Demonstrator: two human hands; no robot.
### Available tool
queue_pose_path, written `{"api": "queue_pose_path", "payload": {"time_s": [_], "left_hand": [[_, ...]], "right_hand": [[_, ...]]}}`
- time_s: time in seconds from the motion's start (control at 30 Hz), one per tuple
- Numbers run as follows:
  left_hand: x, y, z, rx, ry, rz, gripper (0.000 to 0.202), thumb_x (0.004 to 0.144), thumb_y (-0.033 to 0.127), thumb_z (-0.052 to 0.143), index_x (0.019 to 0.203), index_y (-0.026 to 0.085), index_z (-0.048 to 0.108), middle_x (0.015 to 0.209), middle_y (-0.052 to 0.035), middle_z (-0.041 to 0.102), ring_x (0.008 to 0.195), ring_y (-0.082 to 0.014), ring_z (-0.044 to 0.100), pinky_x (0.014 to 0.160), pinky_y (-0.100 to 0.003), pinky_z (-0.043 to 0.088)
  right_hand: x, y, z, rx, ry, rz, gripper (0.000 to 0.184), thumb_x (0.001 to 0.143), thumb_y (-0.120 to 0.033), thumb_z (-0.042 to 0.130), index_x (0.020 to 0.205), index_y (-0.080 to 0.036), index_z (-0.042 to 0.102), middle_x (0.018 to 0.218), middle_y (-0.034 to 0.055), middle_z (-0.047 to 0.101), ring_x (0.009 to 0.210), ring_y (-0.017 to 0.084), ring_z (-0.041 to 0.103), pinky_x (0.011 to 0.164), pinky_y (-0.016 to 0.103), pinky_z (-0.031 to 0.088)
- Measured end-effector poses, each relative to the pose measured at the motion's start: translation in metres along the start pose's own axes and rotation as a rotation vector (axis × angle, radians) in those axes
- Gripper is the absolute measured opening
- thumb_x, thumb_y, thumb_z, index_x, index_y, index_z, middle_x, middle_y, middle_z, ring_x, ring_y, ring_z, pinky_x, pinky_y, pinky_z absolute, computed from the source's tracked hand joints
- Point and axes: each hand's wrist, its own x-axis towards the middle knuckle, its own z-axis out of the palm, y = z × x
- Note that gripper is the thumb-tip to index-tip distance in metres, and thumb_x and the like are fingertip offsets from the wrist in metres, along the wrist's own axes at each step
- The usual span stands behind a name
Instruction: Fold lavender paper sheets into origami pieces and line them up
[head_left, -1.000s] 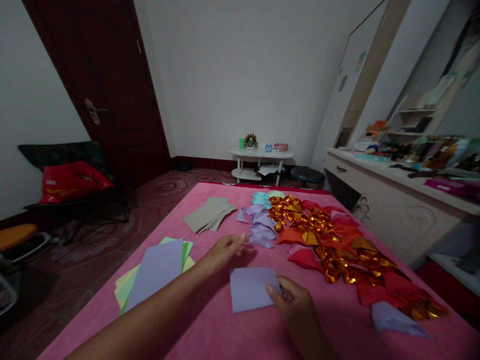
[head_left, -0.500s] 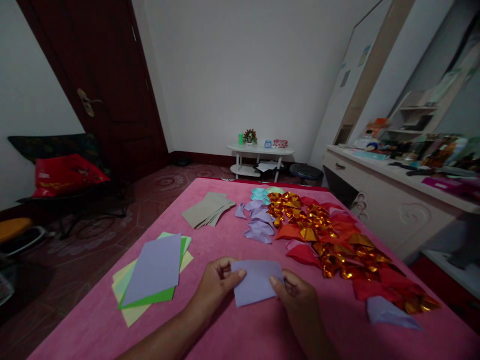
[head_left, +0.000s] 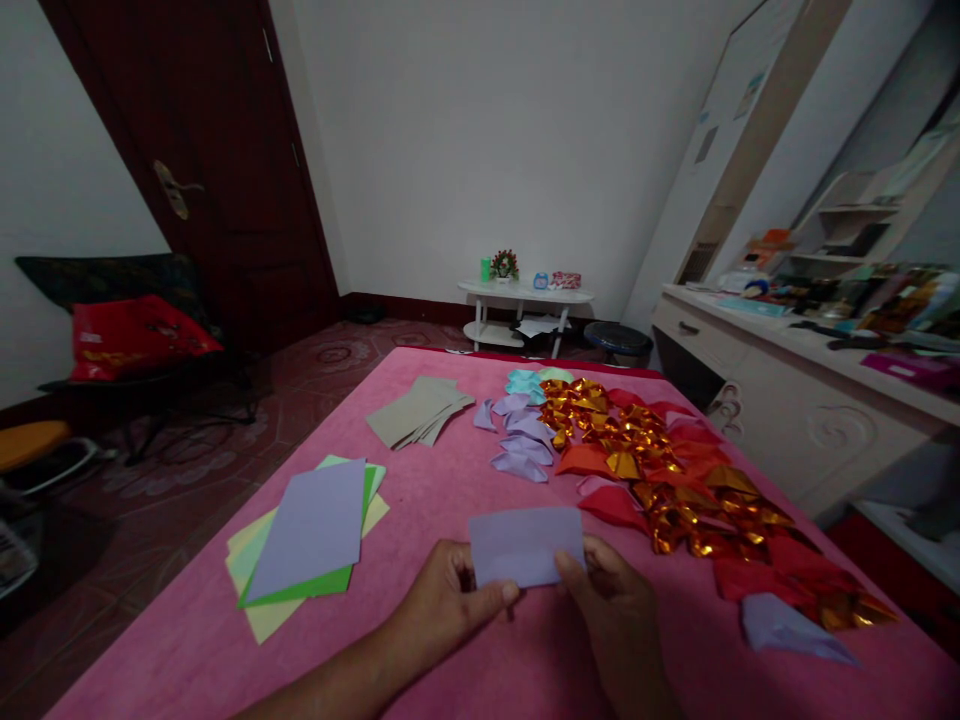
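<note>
A lavender sheet of paper [head_left: 525, 543] is held just above the pink-covered table, one edge toward me. My left hand [head_left: 459, 592] pinches its lower left corner, thumb on top. On the right side, my right hand [head_left: 606, 585] grips the paper with its thumb on the face and its fingers behind. To the left lies a stack of coloured paper [head_left: 311, 530], lavender on top with green and yellow sheets below. Beyond my hands sit several folded lavender paper pieces [head_left: 521, 460]. Gold and red folded paper pieces [head_left: 660, 480] spread over the right side.
A fanned pile of grey-beige sheets [head_left: 416, 412] lies at the far left of the pink table cover [head_left: 420, 500]. A white side table [head_left: 525, 291] and a dark stool [head_left: 617, 338] stand behind. A cluttered dresser [head_left: 810, 350] is at the right.
The paper has been raised and tilted and now appears shorter from front to back. My left hand has shifted to its lower left corner. The view has moved slightly.
</note>
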Motion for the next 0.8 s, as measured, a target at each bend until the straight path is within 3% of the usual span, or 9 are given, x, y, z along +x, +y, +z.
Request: {"api": "queue_pose_path", "payload": {"time_s": [0.1, 0.23, 0.4, 0.53, 0.67, 0.8], "left_hand": [[0.001, -0.004, 0.004, -0.057, 0.088, 0.014, 0.039, 0.075, 0.046, 0.064, 0.059, 0.01, 0.065, 0.056, -0.0047, 0.057, 0.051, -0.0098, 0.045, 0.052, -0.021, 0.03], [0.0, -0.002, 0.015, -0.133, 0.133, 0.013, 0.038, 0.072, 0.046, 0.067, 0.057, 0.011, 0.062, 0.056, -0.0039, 0.057, 0.052, -0.0101, 0.047, 0.052, -0.02, 0.033], [-0.003, 0.011, 0.024, -0.175, 0.076, 0.001, 0.04, 0.068, 0.048, 0.069, 0.056, 0.011, 0.062, 0.052, -0.0012, 0.055, 0.047, -0.0077, 0.043, 0.048, -0.018, 0.031], [-0.006, 0.014, 0.022, -0.233, 0.018, 0.022, 0.038, 0.069, 0.047, 0.068, 0.061, 0.01, 0.064, 0.055, -0.0025, 0.057, 0.049, -0.0082, 0.045, 0.049, -0.018, 0.032], [-0.007, 0.009, 0.015, -0.275, 0.081, 0.01, 0.032, 0.067, 0.041, 0.071, 0.062, 0.01, 0.064, 0.054, -0.0017, 0.056, 0.049, -0.0081, 0.044, 0.049, -0.019, 0.031], [-0.007, 0.002, 0.01, -0.312, 0.155, -0.001, 0.028, 0.068, 0.036, 0.071, 0.062, 0.01, 0.064, 0.054, -0.0022, 0.055, 0.051, -0.0096, 0.045, 0.052, -0.021, 0.032]], "right_hand": [[0.001, -0.004, 0.007, 0.157, -0.147, 0.07, 0.036, 0.066, -0.04, 0.071, 0.092, -0.018, 0.059, 0.075, 0.0024, 0.063, 0.066, 0.018, 0.057, 0.062, 0.027, 0.046], [-0.003, -0.004, 0.017, 0.168, -0.339, 0.196, 0.034, 0.063, -0.047, 0.071, 0.061, -0.015, 0.059, 0.056, 0.0027, 0.059, 0.056, 0.017, 0.054, 0.056, 0.027, 0.044], [-0.016, -0.004, 0.017, 0.112, -0.23, 0.227, 0.035, 0.066, -0.05, 0.069, 0.061, -0.016, 0.06, 0.057, 0.0018, 0.058, 0.055, 0.016, 0.051, 0.054, 0.027, 0.041], [-0.018, 0.0, 0.013, 0.073, -0.217, 0.288, 0.046, 0.067, -0.056, 0.066, 0.049, -0.018, 0.049, 0.049, -0.001, 0.048, 0.049, 0.013, 0.042, 0.051, 0.026, 0.037], [-0.013, 0.01, 0.009, 0.1, -0.169, 0.231, 0.049, 0.072, -0.056, 0.062, 0.047, -0.019, 0.041, 0.046, -0.0045, 0.036, 0.048, 0.01, 0.033, 0.048, 0.024, 0.03], [-0.009, 0.015, 0.007, 0.094, -0.202, 0.14, 0.046, 0.079, -0.052, 0.057, 0.051, -0.018, 0.042, 0.049, -0.0044, 0.037, 0.05, 0.01, 0.033, 0.049, 0.024, 0.026]]}}
